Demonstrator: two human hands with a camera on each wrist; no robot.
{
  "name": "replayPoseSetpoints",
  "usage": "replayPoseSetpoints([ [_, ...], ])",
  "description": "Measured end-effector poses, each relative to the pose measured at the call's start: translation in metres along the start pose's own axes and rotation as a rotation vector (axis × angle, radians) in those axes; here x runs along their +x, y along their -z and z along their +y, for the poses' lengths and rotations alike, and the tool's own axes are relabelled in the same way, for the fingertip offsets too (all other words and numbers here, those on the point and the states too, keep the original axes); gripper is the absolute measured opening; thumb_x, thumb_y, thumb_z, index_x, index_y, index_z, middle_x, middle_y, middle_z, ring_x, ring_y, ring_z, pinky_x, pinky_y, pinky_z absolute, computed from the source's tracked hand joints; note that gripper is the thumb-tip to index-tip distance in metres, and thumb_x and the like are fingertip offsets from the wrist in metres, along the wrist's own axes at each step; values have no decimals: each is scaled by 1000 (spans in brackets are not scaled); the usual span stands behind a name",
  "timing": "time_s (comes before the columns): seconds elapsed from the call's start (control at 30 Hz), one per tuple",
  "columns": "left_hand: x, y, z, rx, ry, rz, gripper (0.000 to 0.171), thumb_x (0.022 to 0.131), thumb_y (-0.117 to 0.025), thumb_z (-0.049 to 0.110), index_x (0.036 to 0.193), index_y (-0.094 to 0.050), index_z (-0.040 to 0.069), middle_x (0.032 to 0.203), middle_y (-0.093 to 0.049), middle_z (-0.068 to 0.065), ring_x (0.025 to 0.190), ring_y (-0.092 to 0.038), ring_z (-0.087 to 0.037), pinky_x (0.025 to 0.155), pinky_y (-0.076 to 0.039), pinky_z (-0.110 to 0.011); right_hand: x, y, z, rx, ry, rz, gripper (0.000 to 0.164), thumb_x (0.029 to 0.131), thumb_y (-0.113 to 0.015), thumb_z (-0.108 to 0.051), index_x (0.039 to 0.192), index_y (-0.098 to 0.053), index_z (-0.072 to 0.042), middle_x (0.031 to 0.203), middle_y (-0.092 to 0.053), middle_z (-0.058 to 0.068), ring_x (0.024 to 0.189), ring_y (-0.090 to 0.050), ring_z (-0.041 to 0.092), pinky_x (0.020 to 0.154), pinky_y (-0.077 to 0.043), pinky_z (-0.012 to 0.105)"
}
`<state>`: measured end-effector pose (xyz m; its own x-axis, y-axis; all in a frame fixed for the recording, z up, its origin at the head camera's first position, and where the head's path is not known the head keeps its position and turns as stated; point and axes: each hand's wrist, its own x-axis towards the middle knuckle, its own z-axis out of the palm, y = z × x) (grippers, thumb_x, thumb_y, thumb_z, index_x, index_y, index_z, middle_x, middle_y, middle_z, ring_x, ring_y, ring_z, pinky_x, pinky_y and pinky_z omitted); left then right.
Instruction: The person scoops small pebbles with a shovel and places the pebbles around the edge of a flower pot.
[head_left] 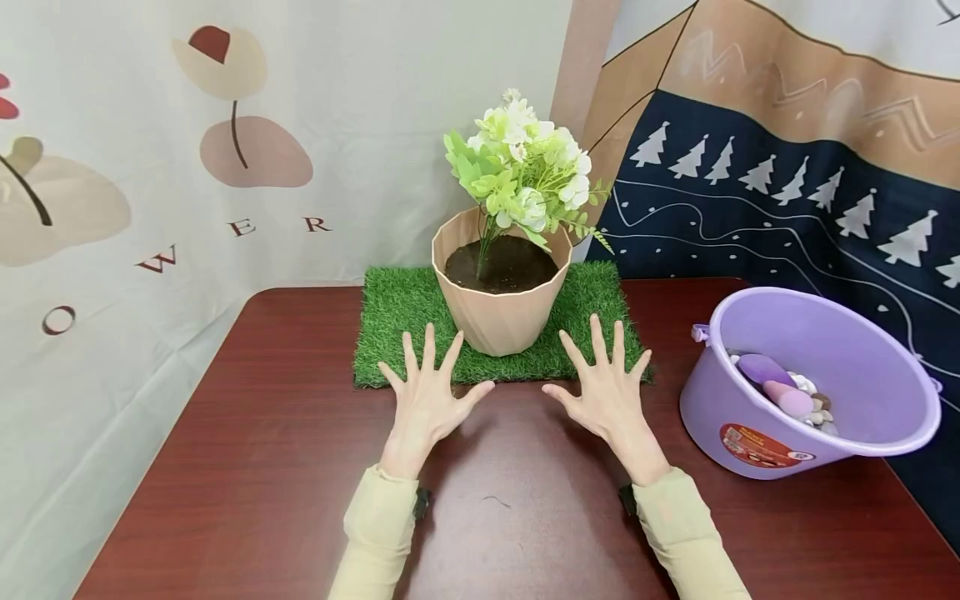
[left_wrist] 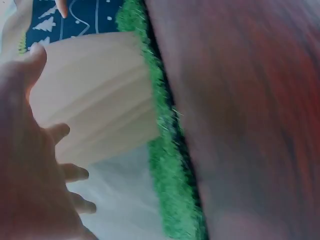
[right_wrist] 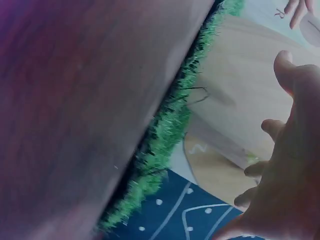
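Note:
A beige flowerpot (head_left: 501, 317) with dark soil (head_left: 517, 265) stands on a green artificial grass mat (head_left: 397, 321) at the back of the table. White and pale green flowers (head_left: 525, 167) rise from the soil on thin stems. My left hand (head_left: 429, 398) is spread, palm down, in front of the pot's left side, its fingertips over the mat's front edge. Mirroring it on the right, my right hand (head_left: 603, 392) has straight, splayed fingers and holds nothing. Both wrist views show the pot's ribbed side (left_wrist: 100, 95) beyond the fingers.
A purple bucket (head_left: 810, 375) stands at the table's right, holding several stones (head_left: 787, 400). The reddish-brown table (head_left: 285, 467) stretches toward me, with a thin dark strand (head_left: 497, 500) on it. Printed curtains (head_left: 337, 125) hang behind and to the left.

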<state>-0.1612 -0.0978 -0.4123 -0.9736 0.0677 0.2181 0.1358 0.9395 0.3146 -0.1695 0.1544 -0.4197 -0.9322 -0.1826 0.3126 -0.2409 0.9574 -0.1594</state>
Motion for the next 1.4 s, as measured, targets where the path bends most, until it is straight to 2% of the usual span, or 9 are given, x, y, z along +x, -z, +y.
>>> replayPoseSetpoints([
  [0.17,2,9,21,-46,-131,191,56,87,-53,46,131,-49,11,128,-55,-16,116,-51,-36,94,-44,-50,-1,28,-3,-5,103,231,61,79,-62,-46,131,-50,-16,140,-42,17,128,-39,39,102,-27,62],
  [0.33,8,13,63,-179,-257,257,28,88,-56,29,105,-66,9,99,-70,-5,87,-65,-22,70,-54,-33,-8,84,3,24,121,519,35,82,-61,-26,109,-64,-4,110,-65,16,97,-60,36,85,-47,49],
  [0.47,15,11,105,-243,-331,184,26,91,-51,31,104,-67,14,100,-70,1,87,-65,-17,73,-53,-30,-23,130,22,23,-38,628,30,85,-56,-24,106,-66,-5,106,-66,15,96,-57,39,76,-44,53],
  [0.7,23,3,172,-251,-425,101,29,92,-45,37,108,-64,21,104,-68,9,94,-62,-11,72,-53,-27,-55,179,78,37,-441,545,37,89,-50,-22,118,-58,0,122,-56,23,115,-46,42,97,-35,52],
  [0.8,25,-1,194,-246,-460,102,33,92,-44,41,112,-61,20,107,-67,9,98,-60,-11,76,-52,-26,-64,174,125,191,-615,517,40,91,-46,-18,126,-51,-1,133,-46,24,127,-38,38,109,-27,41],
  [1.03,27,-11,237,-208,-420,24,47,89,-41,54,120,-54,21,115,-60,7,106,-53,-12,84,-46,-23,-91,79,343,279,-826,523,46,89,-46,-38,134,-37,-44,139,-42,0,118,-37,-5,100,-25,10],
  [1.17,26,-15,255,-213,-373,-25,54,86,-40,61,122,-49,23,117,-54,9,105,-49,-10,82,-44,-22,-89,103,301,376,-914,371,55,90,-45,-27,142,-33,-17,143,-37,8,122,-40,7,106,-25,17],
  [1.3,26,-16,266,-194,-328,-29,58,82,-43,65,121,-47,23,114,-52,9,98,-46,-10,74,-42,-20,-81,146,223,415,-948,234,57,87,-40,-18,139,-28,4,114,-51,7,83,-43,-10,83,-31,6],
  [1.4,27,-16,271,-189,-297,-37,57,79,-47,65,118,-48,24,109,-51,8,91,-43,-10,66,-38,-19,-79,160,199,384,-939,195,56,85,-37,-12,136,-28,10,97,-47,8,62,-21,-16,63,-25,7],
])
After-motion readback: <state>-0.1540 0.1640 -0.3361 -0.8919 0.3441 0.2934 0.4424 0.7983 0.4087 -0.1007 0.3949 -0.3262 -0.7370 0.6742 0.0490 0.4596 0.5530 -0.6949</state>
